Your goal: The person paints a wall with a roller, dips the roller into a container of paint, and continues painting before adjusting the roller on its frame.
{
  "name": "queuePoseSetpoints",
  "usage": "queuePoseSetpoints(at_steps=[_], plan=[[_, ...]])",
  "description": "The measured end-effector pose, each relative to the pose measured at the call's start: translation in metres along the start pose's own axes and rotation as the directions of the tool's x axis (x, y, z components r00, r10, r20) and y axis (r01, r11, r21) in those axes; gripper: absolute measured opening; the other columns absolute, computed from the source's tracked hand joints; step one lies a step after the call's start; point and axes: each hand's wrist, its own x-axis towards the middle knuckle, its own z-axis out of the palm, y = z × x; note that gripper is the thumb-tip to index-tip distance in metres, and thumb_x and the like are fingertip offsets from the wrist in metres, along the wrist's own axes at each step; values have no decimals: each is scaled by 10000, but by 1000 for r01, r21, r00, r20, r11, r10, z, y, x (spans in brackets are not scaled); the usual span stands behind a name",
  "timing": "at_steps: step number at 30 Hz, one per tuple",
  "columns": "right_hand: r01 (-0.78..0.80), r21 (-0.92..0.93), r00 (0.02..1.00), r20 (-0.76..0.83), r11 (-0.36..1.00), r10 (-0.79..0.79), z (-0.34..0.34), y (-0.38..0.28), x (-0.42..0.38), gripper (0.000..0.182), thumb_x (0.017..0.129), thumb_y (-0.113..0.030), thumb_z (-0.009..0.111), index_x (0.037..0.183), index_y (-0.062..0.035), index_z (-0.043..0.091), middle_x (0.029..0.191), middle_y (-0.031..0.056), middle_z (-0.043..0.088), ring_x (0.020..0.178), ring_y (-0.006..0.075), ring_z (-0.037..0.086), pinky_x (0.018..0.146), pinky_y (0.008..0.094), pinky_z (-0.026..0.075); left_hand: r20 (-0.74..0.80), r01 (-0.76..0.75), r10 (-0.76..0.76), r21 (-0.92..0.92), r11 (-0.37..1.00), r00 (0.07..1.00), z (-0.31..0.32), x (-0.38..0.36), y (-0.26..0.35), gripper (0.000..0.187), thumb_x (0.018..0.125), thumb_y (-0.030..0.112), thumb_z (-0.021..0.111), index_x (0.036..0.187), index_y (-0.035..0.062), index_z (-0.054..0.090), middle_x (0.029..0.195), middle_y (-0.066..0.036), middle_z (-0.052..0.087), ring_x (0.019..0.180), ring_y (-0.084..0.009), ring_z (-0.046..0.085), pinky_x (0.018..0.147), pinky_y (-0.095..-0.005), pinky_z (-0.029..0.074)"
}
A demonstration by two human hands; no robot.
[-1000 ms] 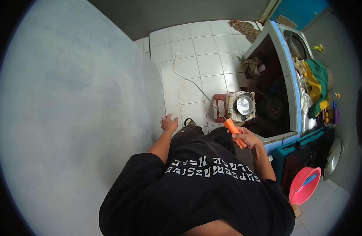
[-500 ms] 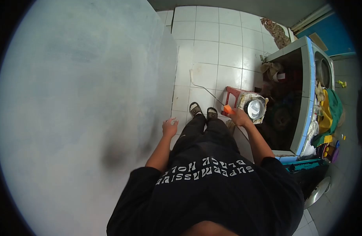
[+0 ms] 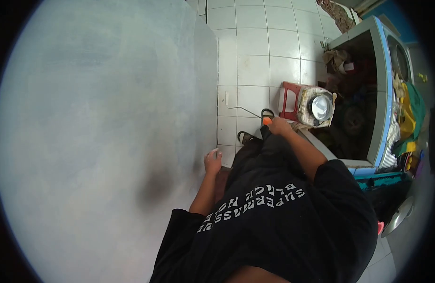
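My right hand (image 3: 279,126) is closed around the orange handle of a paint roller (image 3: 267,121). From the handle a thin bent wire reaches forward and left to a small white roller sleeve (image 3: 227,98), seen over the floor tiles close to the wall. Beside the pale grey-blue wall (image 3: 109,104), my left hand (image 3: 212,162) hangs with nothing in it. Its fingers are loosely bent and apart, and whitish marks show on them. The wall has cloudy, uneven patches.
A red plastic stool (image 3: 289,101) to the right bears a paint-stained container with a shiny metal dish (image 3: 321,108). Behind it stands a tiled counter (image 3: 381,94) with a dark open space below. Cloths (image 3: 412,118) and a round pan lie on top. White tiles (image 3: 253,42) cover the floor.
My body has turned and my feet have stepped apart. My right hand has brought the roller left and nearer the wall, away from the stool. The left hand stays beside the wall.
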Motion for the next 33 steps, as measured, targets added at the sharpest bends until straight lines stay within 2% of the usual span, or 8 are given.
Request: queuePoseSetpoints(at_steps=[4,6,12,14,15,19,30,33], plan=[[-38,-16,998,45,999,39,44,-5,43,394,857,-275,536,1024,56,670,1091,276,649,1069,397,621,920,455,492,28,-50,52,-49,998,998,2,0,-21,390,872,371,638,1182,136,645,1179,-187,605,1171,-364,499,1018,-440,401],[-46,-113,981,184,993,67,53,-19,65,369,839,-177,535,1130,18,652,1180,237,639,1127,350,617,937,423,497,33,-49,52,-94,994,998,8,10,-29,389,872,368,638,1182,134,645,1183,-189,604,1171,-361,502,1015,-437,403],[-171,28,964,212,985,161,96,-47,102,340,824,-140,563,1121,-11,664,1191,186,652,1118,330,629,922,413,508,125,87,-68,-151,985,990,35,-8,-81,419,870,372,648,1185,96,638,1181,-196,598,1134,-381,527,984,-439,431],[-85,-53,984,151,995,92,114,-47,136,331,808,-130,587,1109,-20,669,1172,176,661,1113,321,634,914,402,516,102,-79,81,-29,996,991,49,-3,-96,429,865,361,665,1184,76,635,1173,-204,587,1121,-380,539,964,-440,446],[-109,-52,982,152,993,116,109,-56,137,325,792,-110,610,1103,-40,675,1156,162,669,1094,304,647,896,391,528,6,-111,111,-60,992,994,55,-8,-101,424,859,330,679,1184,61,641,1046,-206,647,1011,-315,578,902,-402,467],[-159,-45,975,151,986,164,114,-87,161,296,804,-115,627,1089,-68,691,1136,126,686,1071,257,663,857,365,541,161,49,-33,-97,994,986,64,-10,-112,419,866,353,682,1194,95,633,1172,-197,573,1054,-332,557,915,-414,467],[-160,42,976,156,986,151,155,-109,217,263,851,-172,600,1074,-67,692,1122,125,690,1047,268,671,836,385,548,194,83,-71,-59,995,978,75,-29,-95,417,895,357,653,1256,156,599,1181,-132,502,989,-261,542,905,-386,458],[-34,11,987,157,999,32,146,-97,204,251,858,-165,569,1039,-40,691,1090,158,691,1026,306,672,831,398,550,205,118,-101,-71,991,974,73,-29,-87,415,899,356,649,1263,165,595,1197,-139,496,1007,-261,543,919,-390,455]])
